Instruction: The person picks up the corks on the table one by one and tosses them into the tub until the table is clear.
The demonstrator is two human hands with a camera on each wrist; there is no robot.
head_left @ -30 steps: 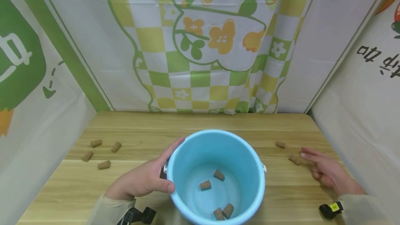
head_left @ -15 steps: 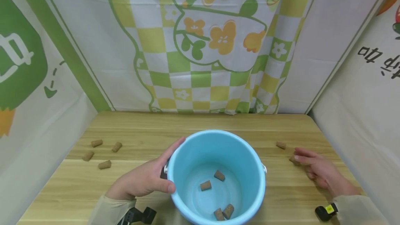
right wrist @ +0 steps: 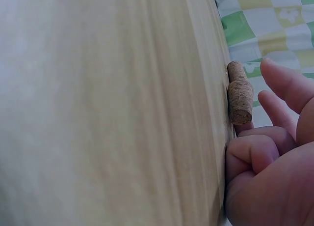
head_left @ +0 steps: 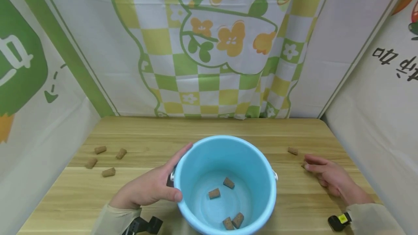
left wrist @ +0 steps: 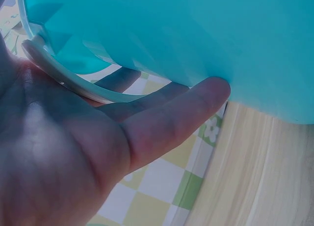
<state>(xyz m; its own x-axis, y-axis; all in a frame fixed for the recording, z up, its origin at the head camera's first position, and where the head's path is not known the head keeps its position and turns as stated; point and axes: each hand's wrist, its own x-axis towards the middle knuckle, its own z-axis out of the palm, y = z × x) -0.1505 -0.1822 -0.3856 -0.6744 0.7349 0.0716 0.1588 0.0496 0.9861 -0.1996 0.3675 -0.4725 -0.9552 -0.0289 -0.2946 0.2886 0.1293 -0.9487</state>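
A light blue bucket (head_left: 225,144) stands at the front middle of the table with several corks in it, among them a cork (head_left: 214,193). My left hand (head_left: 153,184) holds the bucket's left side, thumb by the rim and fingers along the outer wall; the left wrist view shows them beside the pale handle (left wrist: 78,83). My right hand (head_left: 330,177) is low over the table at a cork (right wrist: 241,103), thumb and forefinger extended, other fingers curled. In the head view the fingertips mostly cover that cork. A gap shows between thumb and cork in the right wrist view.
Another cork (head_left: 292,151) lies just beyond the right hand. Several corks lie at the table's left, one of them a cork (head_left: 109,172). A patterned curtain (head_left: 209,93) hangs at the back edge of the wooden table (head_left: 196,126), with white side walls left and right.
My right hand has moved a little to the left, its fingertips now over the nearer cork. The left hand and the bucket have stayed in place.
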